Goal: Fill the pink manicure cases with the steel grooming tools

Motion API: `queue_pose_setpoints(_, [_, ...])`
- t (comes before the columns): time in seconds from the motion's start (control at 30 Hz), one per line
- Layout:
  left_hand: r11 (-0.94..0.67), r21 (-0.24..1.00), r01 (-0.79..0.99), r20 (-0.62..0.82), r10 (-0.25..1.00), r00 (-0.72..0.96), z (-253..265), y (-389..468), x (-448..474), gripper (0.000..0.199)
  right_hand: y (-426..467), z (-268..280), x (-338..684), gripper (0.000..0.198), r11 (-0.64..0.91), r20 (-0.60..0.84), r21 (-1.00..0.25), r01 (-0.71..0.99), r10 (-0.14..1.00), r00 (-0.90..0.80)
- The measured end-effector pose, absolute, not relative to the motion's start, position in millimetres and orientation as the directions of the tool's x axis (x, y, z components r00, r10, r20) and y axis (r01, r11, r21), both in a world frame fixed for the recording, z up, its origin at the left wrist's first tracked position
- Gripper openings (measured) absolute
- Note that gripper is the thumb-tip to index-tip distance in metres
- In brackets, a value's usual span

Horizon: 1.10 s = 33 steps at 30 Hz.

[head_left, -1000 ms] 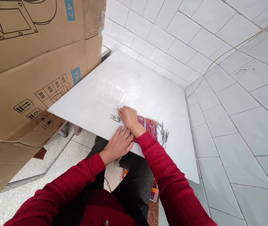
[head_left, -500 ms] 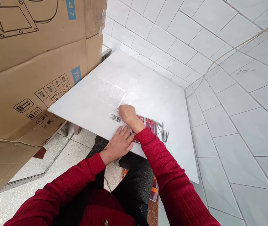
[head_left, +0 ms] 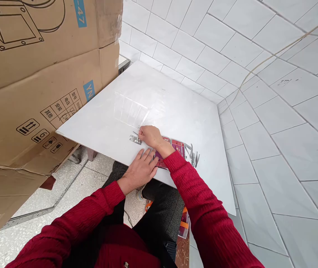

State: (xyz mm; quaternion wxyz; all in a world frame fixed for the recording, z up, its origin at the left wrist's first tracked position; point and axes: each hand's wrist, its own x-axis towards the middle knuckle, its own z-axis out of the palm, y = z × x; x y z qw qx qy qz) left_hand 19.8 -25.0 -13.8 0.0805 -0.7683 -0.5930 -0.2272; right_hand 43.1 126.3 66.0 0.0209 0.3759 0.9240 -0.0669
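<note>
My left hand (head_left: 140,167) lies flat with fingers apart at the near edge of the white board, its fingertips touching the left side of an open dark red manicure case (head_left: 178,146). Closed fingers curl down on my right hand (head_left: 150,136), just beyond the left one; what they hold is hidden. Close to its left side lie several shiny nail clippers (head_left: 135,139), with a thin metal piece by the fingertips. Right of the case sits a bunch of silvery tools (head_left: 194,158), some with curved handles. My right wrist and sleeve cover part of the case.
A clear plastic tray with ribs (head_left: 131,109) rests on the white board (head_left: 181,104) beyond my hands. A large cardboard box (head_left: 50,74) stands along the left. Tiled wall (head_left: 273,149) borders the back and right, with a thin cable (head_left: 259,69) running along it.
The view has shifted slightly. My right hand stays closed at nearly the same spot, and a thin metal piece now shows more clearly beside its fingertips. My left hand keeps its place.
</note>
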Motion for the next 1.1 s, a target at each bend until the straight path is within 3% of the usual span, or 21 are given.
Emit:
queue_pose_setpoints(0.07, [-0.286, 0.142, 0.948, 0.443, 0.874, 0.197, -13, -25, 20, 0.041, 130, 64, 45, 0.013, 0.687, -0.020, -0.238, 0.686, 0.703, -0.711])
queue_pose_setpoints(0.2, [-0.281, 0.128, 0.951, 0.440, 0.875, 0.200, -11, -26, 20, 0.041, 144, 54, 47, 0.009, 0.522, 0.089, -0.658, 0.543, 0.769, -0.633])
queue_pose_setpoints(0.27, [-0.278, 0.118, 0.953, 0.438, 0.876, 0.201, -11, -26, 20, 0.041, 151, 47, 48, 0.011, 0.380, 0.081, -0.833, 0.403, 0.803, -0.591])
queue_pose_setpoints(0.37, [-0.274, 0.105, 0.956, 0.439, 0.875, 0.203, -10, -26, 20, 0.040, 156, 37, 53, 0.011, 0.121, -0.029, -0.963, 0.242, 0.843, -0.538])
queue_pose_setpoints(0.5, [-0.287, 0.102, 0.953, 0.443, 0.871, 0.215, -10, -24, 20, 0.039, 155, 32, 73, 0.015, -0.042, -0.083, -0.995, 0.092, 0.857, -0.508])
queue_pose_setpoints(0.7, [-0.302, 0.096, 0.948, 0.451, 0.863, 0.229, -10, -21, 19, 0.039, 155, 30, 112, 0.053, -0.005, -0.003, -1.000, -0.002, 0.876, -0.483])
queue_pose_setpoints(1.1, [-0.307, 0.106, 0.946, 0.453, 0.862, 0.229, -9, -20, 20, 0.039, 155, 19, 139, 0.038, 0.084, 0.022, -0.982, 0.168, 0.940, -0.341])
